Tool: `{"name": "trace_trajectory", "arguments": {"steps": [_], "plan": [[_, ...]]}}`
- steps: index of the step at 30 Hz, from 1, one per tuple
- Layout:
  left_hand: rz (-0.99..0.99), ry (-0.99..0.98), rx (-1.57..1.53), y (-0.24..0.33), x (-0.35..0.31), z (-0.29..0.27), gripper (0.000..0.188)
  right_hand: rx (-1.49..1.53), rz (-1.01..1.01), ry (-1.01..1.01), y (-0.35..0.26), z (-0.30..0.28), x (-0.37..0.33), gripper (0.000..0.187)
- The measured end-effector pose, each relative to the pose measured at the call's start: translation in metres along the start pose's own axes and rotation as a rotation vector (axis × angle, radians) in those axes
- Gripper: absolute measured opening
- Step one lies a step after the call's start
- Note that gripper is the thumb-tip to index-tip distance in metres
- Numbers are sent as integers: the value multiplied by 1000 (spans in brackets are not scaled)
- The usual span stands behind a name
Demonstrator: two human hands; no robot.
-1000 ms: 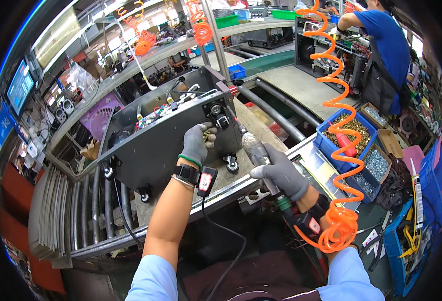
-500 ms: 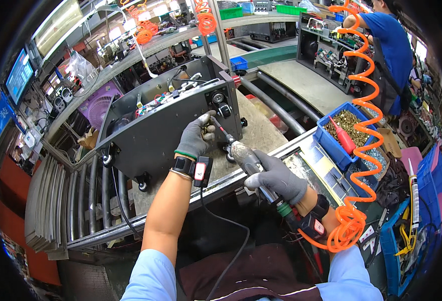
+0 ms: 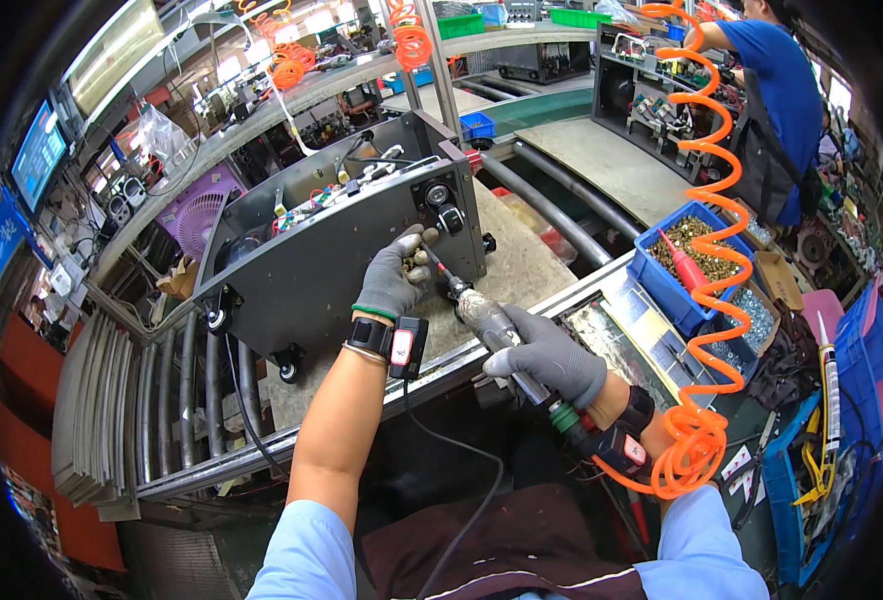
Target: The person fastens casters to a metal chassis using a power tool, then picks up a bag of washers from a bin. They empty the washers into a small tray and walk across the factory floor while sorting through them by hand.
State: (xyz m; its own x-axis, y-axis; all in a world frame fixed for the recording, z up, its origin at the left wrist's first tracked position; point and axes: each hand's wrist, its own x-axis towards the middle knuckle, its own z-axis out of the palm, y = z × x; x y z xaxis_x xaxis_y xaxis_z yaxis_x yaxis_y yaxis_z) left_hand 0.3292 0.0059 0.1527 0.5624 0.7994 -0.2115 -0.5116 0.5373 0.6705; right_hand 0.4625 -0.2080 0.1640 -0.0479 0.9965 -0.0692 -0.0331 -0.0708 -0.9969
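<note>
My right hand [image 3: 557, 358], in a grey glove, is wrapped round a pneumatic screwdriver [image 3: 496, 325] with an orange coiled hose. Its bit points up and left, toward the fingertips of my left hand [image 3: 397, 272]. That gloved hand is curled, and small brass-coloured screws show between its fingers and palm. Just beyond both hands stands a dark grey metal cabinet [image 3: 331, 245], open on top, with wires and parts inside. A black caster [image 3: 448, 217] is on its near panel, right by my left fingertips. Whether the bit touches a screw I cannot tell.
The cabinet rests on a board [image 3: 521, 255] over a roller conveyor [image 3: 189, 400]. At right are a blue bin of brass screws [image 3: 696, 240], a red-handled tool [image 3: 683, 265] and the hanging orange hose [image 3: 711, 190]. A co-worker in blue [image 3: 783, 110] stands at the far right.
The screwdriver's tip has dropped slightly. My left hand has shifted a little, its fingers still curled near the caster. The orange hose has swung slightly left.
</note>
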Motion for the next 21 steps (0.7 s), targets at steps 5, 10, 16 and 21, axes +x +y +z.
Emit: {"name": "trace_trajectory", "arguments": {"steps": [5,10,16,21], "plan": [[85,3,214,-4,1,-2,23,-360,-54,56,2,-2,-1,86],[86,41,320,-4,8,-14,22,-889,117,51,-9,8,0,96],[83,-33,49,-12,9,-11,19,-76,-83,78,13,8,2,85],[80,-90,-20,-5,14,-10,20,123,-70,80,11,16,13,72]]}}
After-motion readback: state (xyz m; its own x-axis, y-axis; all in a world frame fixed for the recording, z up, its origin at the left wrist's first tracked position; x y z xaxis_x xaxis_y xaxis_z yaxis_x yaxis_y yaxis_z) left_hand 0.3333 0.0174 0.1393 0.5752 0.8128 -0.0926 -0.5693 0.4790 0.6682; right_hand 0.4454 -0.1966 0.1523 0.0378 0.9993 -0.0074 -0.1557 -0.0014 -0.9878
